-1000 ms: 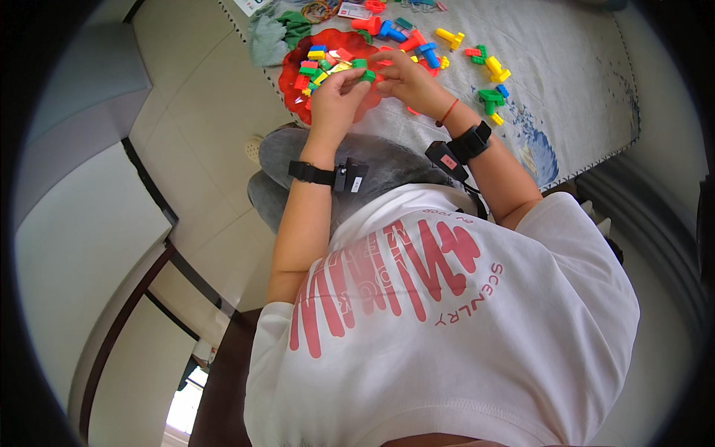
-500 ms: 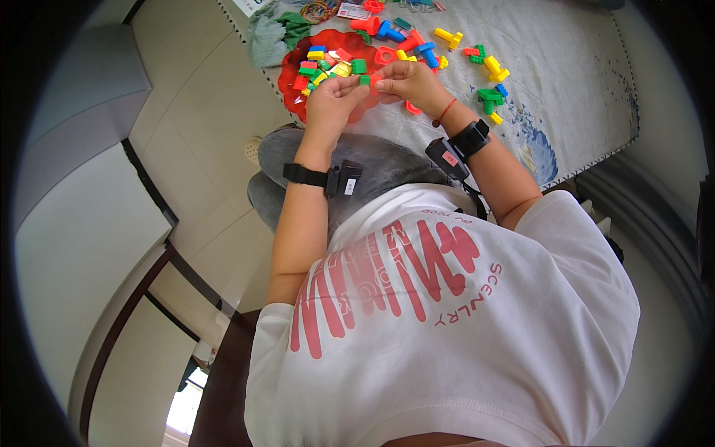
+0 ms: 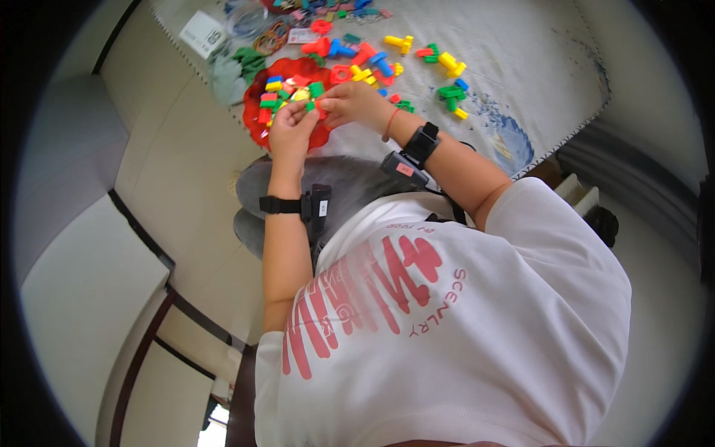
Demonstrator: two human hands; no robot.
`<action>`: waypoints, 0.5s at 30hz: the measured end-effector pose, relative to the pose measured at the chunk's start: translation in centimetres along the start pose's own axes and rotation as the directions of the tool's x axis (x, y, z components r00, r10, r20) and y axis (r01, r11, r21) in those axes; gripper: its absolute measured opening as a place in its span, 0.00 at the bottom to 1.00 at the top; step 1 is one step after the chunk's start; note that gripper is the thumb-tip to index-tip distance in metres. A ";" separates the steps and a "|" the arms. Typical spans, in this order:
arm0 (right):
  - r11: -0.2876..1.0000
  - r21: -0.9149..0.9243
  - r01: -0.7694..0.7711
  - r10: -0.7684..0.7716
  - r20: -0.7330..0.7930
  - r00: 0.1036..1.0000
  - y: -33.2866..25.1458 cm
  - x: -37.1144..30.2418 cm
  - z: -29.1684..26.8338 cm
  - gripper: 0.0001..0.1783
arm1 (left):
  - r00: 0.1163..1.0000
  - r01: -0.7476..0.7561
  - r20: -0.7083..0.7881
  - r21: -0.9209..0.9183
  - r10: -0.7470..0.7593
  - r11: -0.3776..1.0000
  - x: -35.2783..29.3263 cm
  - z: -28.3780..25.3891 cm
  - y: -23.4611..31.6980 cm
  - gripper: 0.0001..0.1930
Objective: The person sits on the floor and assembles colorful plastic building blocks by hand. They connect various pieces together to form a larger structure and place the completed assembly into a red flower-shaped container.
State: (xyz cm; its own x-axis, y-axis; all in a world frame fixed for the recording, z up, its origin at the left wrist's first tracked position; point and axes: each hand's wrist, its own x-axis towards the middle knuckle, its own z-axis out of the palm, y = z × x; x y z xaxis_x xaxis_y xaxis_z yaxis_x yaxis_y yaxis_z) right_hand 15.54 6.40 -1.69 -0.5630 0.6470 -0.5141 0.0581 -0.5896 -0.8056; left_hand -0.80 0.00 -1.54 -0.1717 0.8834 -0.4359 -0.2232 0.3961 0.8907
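**Q:** Where do your hands stand?

**A:** Your left hand (image 3: 289, 134) is nearly closed, thumb and fingertips pinching a small green block (image 3: 310, 106). Your right hand (image 3: 356, 103) is likewise drawn together at the tips, apparently on a red block (image 3: 322, 110) just beside the green one. Both blocks are over the right part of the red scalloped bowl (image 3: 255, 93), which rests on the table (image 3: 514, 63) and carries a heap of mixed blocks (image 3: 275, 86).

**Q:** What could go wrong for you here?

**A:** Your grip covers little of each block, so a push off line could twist one out of your fingertips; it would probably drop into the heap, among pieces of like colour. Pressing down on the bowl's rim might tip it, as it sits close to the table's edge. A sideways sweep of your right hand could also disturb the yellow pieces (image 3: 363, 74) near it.

**Q:** What escapes your view?

**A:** Your fingers mask the faces between the two blocks, so whether they are joined cannot be told. Your left hand hides part of the bowl, and a red container (image 3: 279, 6) is cut off above.
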 end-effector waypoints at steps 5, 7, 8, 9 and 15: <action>0.593 -0.792 0.142 -0.514 -0.237 0.824 1.1 0.7 -6.5 0.19 | 0.993 -0.071 -0.088 0.074 0.078 0.995 1.6 -0.6 0.6 0.22; 0.367 -0.929 0.047 -0.758 -0.269 0.593 2.2 0.5 -10.8 0.22 | 0.978 -0.086 -0.169 0.209 0.122 0.974 2.6 -1.6 -0.5 0.24; 0.333 -0.937 -0.109 -0.726 -0.328 0.605 2.0 0.5 -12.5 0.22 | 0.970 -0.106 -0.190 0.220 0.149 0.970 3.0 -2.1 -1.4 0.24; 0.289 -0.920 -0.265 -0.690 -0.392 0.609 2.0 0.3 -13.7 0.22 | 0.963 -0.120 -0.210 0.232 0.170 0.965 3.2 -2.4 -1.8 0.23; 0.062 -0.844 -0.533 -0.465 -0.497 0.732 1.1 -0.3 -15.8 0.19 | 0.985 -0.084 -0.116 0.311 0.126 0.947 2.1 0.0 -0.8 0.21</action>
State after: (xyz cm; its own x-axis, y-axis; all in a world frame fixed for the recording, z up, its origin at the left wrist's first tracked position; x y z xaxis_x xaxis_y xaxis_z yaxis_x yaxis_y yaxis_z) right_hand 28.81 13.21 -7.03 -0.0293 0.9885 -0.1485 0.9994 0.0259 -0.0245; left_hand -1.03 1.50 -3.11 -0.3089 0.8910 -0.3327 0.1016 0.3787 0.9199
